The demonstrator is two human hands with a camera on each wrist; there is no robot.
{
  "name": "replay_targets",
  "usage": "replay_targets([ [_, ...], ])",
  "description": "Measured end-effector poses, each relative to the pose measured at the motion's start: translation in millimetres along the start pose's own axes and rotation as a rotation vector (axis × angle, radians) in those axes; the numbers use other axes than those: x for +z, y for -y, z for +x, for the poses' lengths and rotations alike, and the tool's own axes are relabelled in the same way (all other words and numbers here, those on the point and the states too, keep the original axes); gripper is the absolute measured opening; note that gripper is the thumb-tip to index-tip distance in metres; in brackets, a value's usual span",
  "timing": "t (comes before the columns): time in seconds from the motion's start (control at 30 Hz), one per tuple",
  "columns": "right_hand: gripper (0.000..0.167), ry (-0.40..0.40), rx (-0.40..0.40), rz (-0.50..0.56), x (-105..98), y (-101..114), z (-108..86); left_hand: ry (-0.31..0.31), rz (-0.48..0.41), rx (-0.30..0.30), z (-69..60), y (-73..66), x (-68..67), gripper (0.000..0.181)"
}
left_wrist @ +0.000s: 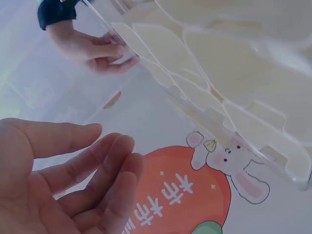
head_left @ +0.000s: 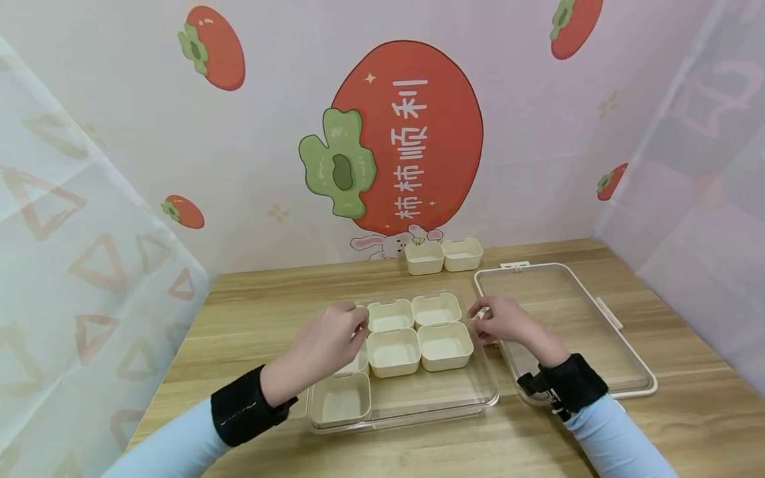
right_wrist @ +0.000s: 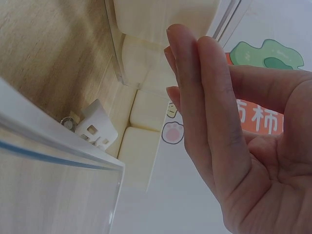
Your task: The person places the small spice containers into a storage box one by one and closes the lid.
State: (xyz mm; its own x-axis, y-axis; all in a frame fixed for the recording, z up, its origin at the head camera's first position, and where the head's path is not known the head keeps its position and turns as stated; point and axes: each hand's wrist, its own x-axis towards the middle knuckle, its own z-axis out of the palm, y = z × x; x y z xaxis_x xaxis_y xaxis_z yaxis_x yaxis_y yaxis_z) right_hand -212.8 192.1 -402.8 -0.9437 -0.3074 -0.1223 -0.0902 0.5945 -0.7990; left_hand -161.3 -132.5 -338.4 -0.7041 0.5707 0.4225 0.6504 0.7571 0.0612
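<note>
The wood-grain bench (head_left: 406, 455) runs pale brown, with a bare strip along its near side. Two forearms in light blue sleeves (head_left: 618, 438) reach over it, a black wristband (head_left: 245, 406) at each wrist. Farther in sits a clear rectangular tray (head_left: 433, 396) holding cream cups: one at its near left corner (head_left: 342, 400), then a middle row (head_left: 394, 354) and a far row (head_left: 437, 311), whose left ends the left hand (head_left: 319, 345) partly hides. That hand is above the tray's left side, fingers loosely bent, thumb apart, holding nothing. The right hand (head_left: 508, 322) is at the tray's right edge, fingers straight and together, the grasp empty; whether it touches the rim I cannot tell. Right of the tray lies a clear-panelled lid (head_left: 574, 332) with a cream frame and clips. At the bench's far edge, two more cream cups (head_left: 443, 257) stand side by side before a whitish wall (head_left: 269, 113) printed with red persimmons (head_left: 436, 153) and a rabbit (head_left: 394, 247). Pale patterned side walls (head_left: 48, 279) close off left and right.
</note>
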Motion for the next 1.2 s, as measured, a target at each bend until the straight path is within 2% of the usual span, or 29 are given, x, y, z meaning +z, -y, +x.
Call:
replay_targets([
  [0.27, 0.024, -0.01, 0.008, -0.022, 0.2, 0.8, -0.1, -0.026, -0.023, -0.025, 30.2, 8.8, 9.0, 0.005],
  [0.37, 0.024, -0.009, 0.006, -0.035, -0.1, 0.8, 0.0, -0.062, -0.025, -0.02, 42.3, 13.5, 13.8, 0.003],
  [0.5, 0.025, -0.008, -0.002, -0.032, -0.4, 0.9, -0.1, -0.08, -0.036, -0.013, 59.3, 20.2, 21.8, 0.006],
  [0.67, 0.025, -0.008, 0.005, -0.026, -0.6, 0.2, -0.1, -0.062, -0.075, -0.022, 80.6, 27.9, 32.7, 0.008],
  [0.87, 0.024, -0.001, 0.014, -0.021, -0.5, -0.1, 0.2, -0.039, -0.075, -0.041, 102.9, 33.4, 45.8, 0.007],
  [1.2, 0.023, 0.008, 0.021, -0.01, -0.9, -0.2, 0.3, 0.011, -0.07, -0.092, 133.0, 38.1, 67.4, 0.011],
])
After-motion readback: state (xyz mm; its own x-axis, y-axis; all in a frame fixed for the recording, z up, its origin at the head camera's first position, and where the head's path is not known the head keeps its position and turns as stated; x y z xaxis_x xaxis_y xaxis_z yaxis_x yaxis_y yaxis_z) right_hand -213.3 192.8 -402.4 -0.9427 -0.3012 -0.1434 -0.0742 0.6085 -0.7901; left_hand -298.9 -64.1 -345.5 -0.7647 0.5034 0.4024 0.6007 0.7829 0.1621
